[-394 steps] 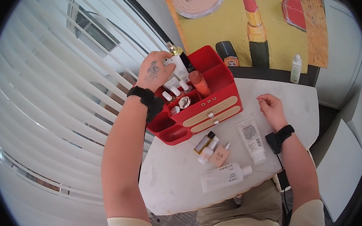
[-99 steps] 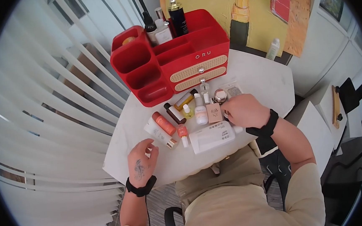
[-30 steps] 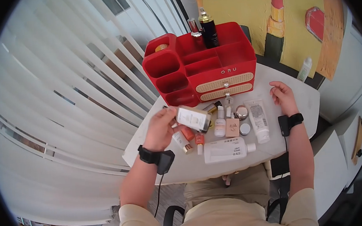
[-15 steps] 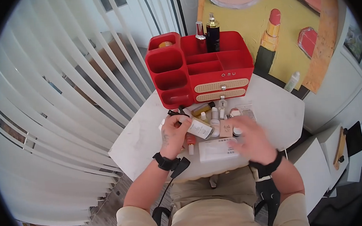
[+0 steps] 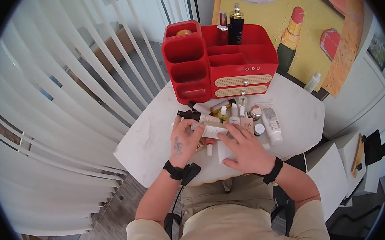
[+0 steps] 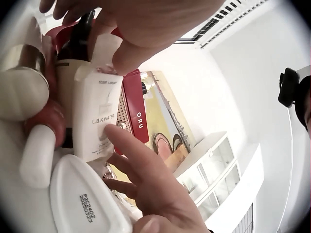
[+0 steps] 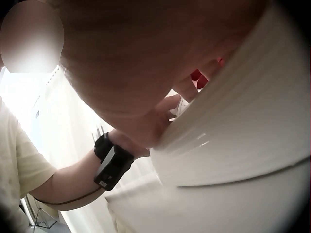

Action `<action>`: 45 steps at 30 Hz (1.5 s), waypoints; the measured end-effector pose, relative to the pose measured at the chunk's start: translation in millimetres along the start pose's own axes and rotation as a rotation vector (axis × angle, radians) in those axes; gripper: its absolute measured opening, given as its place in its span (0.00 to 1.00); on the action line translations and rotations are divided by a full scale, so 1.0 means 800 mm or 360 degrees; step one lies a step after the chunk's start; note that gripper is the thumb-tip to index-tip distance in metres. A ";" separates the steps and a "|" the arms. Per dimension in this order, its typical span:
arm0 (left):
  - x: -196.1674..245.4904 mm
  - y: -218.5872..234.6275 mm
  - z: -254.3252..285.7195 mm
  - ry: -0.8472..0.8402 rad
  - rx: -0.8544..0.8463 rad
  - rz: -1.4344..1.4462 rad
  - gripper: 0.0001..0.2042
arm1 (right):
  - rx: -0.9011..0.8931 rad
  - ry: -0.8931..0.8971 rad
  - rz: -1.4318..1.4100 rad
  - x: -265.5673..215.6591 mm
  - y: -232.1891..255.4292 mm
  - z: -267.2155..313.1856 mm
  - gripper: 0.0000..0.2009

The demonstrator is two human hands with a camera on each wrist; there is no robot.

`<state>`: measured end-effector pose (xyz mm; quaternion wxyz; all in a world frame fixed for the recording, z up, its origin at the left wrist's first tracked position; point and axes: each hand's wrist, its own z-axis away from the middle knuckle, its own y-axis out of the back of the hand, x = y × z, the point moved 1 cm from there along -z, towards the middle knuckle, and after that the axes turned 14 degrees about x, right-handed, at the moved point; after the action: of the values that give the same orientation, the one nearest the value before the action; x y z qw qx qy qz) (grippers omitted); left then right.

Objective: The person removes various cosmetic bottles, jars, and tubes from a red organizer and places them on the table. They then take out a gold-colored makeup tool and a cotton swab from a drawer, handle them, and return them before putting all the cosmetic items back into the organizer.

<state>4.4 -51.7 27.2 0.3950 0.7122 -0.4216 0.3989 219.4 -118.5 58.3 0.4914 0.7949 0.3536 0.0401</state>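
My left hand (image 5: pixel 183 143) pinches a perfume bottle (image 5: pixel 214 130) by its cap, tilted over the table items. Its white label reads "L.B.K WATER" in the left wrist view. A dark spray bottle (image 6: pixel 73 92) with a black pump top lies right behind it, against the same fingers. My right hand (image 5: pixel 249 152) reaches in from the other side, extended fingertips on the perfume bottle's label. Beneath that hand lies a white bottle (image 6: pixel 87 199), mostly covered in the head view. A small coral bottle (image 5: pixel 209 142) with a white cap sits below the perfume bottle.
A red organizer (image 5: pixel 229 71) with two drawers stands at the back; two tall bottles, one dark (image 5: pixel 236 31), remain in it. Several small bottles, a round jar (image 5: pixel 255 112) and a white tube (image 5: pixel 271 123) crowd the table (image 5: pixel 147 143). Blinds (image 5: pixel 69 142) hang left; a painting stands behind.
Over the longer span, the organizer's front compartments emptied onto the table. My left hand brought the perfume bottle rightward and lower; my right hand came in from the right to touch it.
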 end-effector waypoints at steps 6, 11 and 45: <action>0.004 0.003 -0.001 0.0099 -0.0128 -0.0086 0.16 | -0.0025 0.0002 0.0037 -0.002 -0.001 -0.001 0.35; -0.015 0.001 -0.004 -0.0135 -0.0180 -0.0263 0.23 | -0.0057 0.0002 0.0076 -0.003 0.000 0.001 0.33; -0.082 0.046 -0.050 0.0639 0.0627 0.0797 0.08 | 0.0403 -0.1789 -0.1042 0.099 0.033 -0.067 0.13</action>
<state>-59.7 -9.4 -8.5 0.2154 0.5570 -0.4119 0.6883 270.2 -37.7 85.1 0.4906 0.5980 0.2686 -0.5740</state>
